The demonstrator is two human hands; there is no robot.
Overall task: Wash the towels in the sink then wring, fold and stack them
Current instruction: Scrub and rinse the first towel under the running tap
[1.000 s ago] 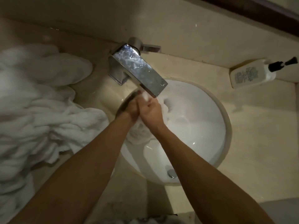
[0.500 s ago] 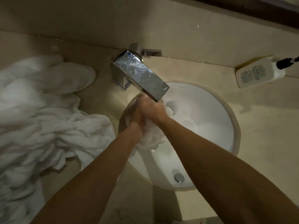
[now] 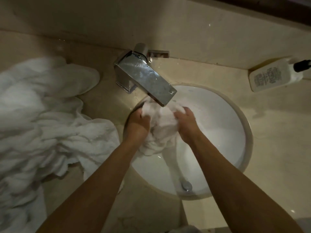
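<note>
A small white towel (image 3: 161, 125) is bunched up under the spout of the chrome faucet (image 3: 146, 78), over the far left part of the round white sink (image 3: 235, 125). My left hand (image 3: 138, 123) grips its left side and my right hand (image 3: 186, 125) grips its right side. The two hands sit apart with the wet cloth between them, and its lower end hangs into the basin. A heap of white towels (image 3: 42, 123) lies on the counter to the left of the sink.
A white pump bottle (image 3: 276, 76) lies on its side on the counter at the far right, against the wall. The sink's drain (image 3: 186, 185) shows near the front of the basin. Beige stone counter (image 3: 277, 148) surrounds the sink.
My hands were pressed together on the towel under the spout; now they have drawn apart, each holding one side of it. The view has shifted slightly.
</note>
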